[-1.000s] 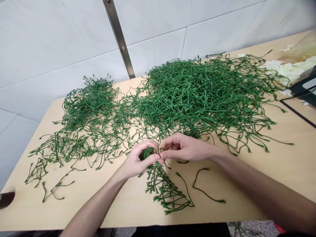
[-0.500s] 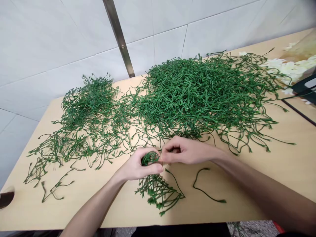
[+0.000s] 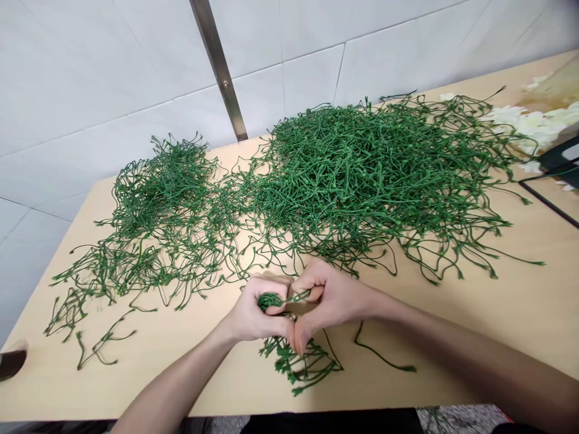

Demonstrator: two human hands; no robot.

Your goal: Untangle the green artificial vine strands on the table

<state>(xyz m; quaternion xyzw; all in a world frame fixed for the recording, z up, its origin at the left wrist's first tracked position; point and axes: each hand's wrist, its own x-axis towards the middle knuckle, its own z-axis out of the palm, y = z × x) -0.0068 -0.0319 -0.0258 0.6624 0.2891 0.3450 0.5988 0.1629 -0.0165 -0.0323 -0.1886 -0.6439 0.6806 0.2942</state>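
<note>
Wrapped round a bunch of thin green artificial flower stems [image 3: 270, 301], my left hand [image 3: 251, 313] is closed near the table's front. The bunch's lower ends [image 3: 312, 372] fan out below that hand on the wood. Beside it, my right hand [image 3: 337, 298] pinches a short length of green stem [image 3: 298, 296] that runs out from the bunch. The thumbs of both hands touch or nearly touch in front of the bunch. Just right of the hands lies a single loose stem [image 3: 384, 357], partly under my right wrist.
A large heap of green stems [image 3: 362, 169] covers the back of the wooden table [image 3: 488, 325]. A smaller pile [image 3: 158, 187] and scattered stems [image 3: 97, 349] lie left. White flowers [image 3: 534, 126] and a dark object [image 3: 563, 160] stand far right, before a tiled wall [image 3: 136, 60].
My right hand has turned and dropped slightly, its thumb now down against the left thumb. A stem stretches between the hands. My left hand has shifted slightly; the piles look the same.
</note>
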